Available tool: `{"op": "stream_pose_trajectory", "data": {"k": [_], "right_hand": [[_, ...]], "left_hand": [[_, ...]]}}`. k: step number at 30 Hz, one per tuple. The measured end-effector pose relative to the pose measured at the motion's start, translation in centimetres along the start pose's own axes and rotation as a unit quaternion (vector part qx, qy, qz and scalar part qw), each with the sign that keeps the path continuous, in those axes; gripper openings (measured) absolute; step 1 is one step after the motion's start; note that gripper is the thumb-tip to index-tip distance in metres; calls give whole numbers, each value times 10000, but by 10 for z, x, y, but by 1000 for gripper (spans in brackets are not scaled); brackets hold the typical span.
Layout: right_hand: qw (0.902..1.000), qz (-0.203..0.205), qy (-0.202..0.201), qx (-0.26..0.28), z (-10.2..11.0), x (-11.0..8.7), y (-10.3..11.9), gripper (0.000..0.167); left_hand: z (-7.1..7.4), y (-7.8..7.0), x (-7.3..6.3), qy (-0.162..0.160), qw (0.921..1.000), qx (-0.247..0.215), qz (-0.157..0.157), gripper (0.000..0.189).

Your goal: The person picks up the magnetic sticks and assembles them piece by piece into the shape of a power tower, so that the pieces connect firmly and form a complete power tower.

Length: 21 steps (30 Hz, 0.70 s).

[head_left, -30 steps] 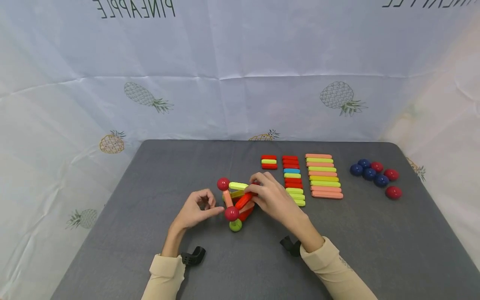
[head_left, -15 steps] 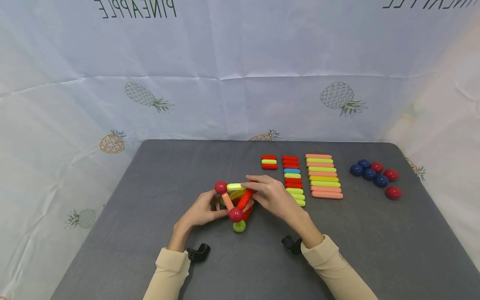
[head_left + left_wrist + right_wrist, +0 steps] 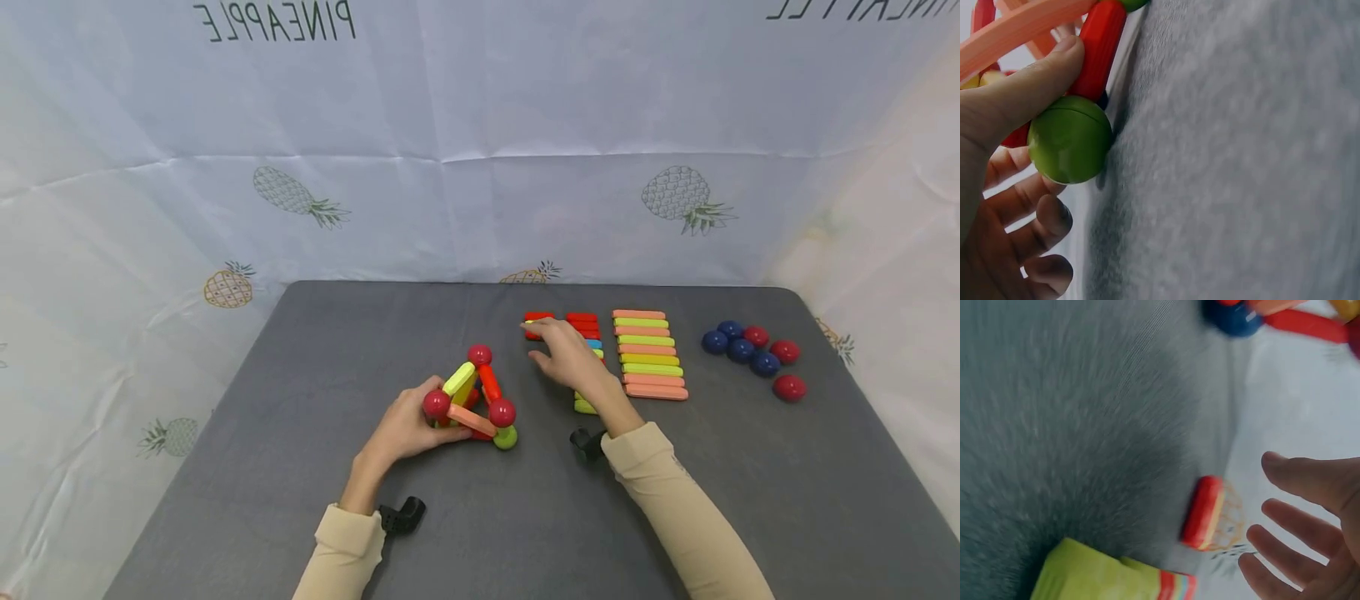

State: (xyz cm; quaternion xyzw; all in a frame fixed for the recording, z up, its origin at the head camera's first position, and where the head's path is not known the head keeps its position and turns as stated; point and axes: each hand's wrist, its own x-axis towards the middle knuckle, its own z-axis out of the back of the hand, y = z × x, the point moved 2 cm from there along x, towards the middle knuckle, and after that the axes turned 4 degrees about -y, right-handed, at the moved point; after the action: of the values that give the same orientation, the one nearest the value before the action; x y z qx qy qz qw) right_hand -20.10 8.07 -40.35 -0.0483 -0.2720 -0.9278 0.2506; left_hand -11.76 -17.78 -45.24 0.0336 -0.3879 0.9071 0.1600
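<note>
A toy frame of sticks and balls [image 3: 472, 419] stands on the table in the head view. Its upper triangle joins three red balls with a yellow-green, a red and a peach stick. A green ball [image 3: 505, 437] sits at its lower right corner. My left hand [image 3: 402, 427] grips the frame's left side. In the left wrist view the thumb lies against a red stick [image 3: 1099, 50], above another green ball [image 3: 1071, 139]. My right hand [image 3: 573, 358], fingers spread and holding nothing, hovers near the small group of short sticks [image 3: 539, 317], partly covering it and the middle column.
Right of my right hand lies a column of long peach and yellow sticks [image 3: 649, 350]. The shorter middle column [image 3: 582, 318] is partly behind the hand. Several blue and red balls [image 3: 741, 350] lie at the far right. A printed cloth [image 3: 480, 208] hangs behind the table.
The right hand has let go of the frame and moved up and right toward the short sticks. The left hand has taken hold of the frame, which has turned.
</note>
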Motion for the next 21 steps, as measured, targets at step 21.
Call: {"op": "stream_pose_trajectory", "data": {"k": [21], "right_hand": [[9952, -583, 714, -323, -13, 10, -14, 30]], "left_hand": [[-8, -2, 0, -94, 9998, 138, 70, 45]]}}
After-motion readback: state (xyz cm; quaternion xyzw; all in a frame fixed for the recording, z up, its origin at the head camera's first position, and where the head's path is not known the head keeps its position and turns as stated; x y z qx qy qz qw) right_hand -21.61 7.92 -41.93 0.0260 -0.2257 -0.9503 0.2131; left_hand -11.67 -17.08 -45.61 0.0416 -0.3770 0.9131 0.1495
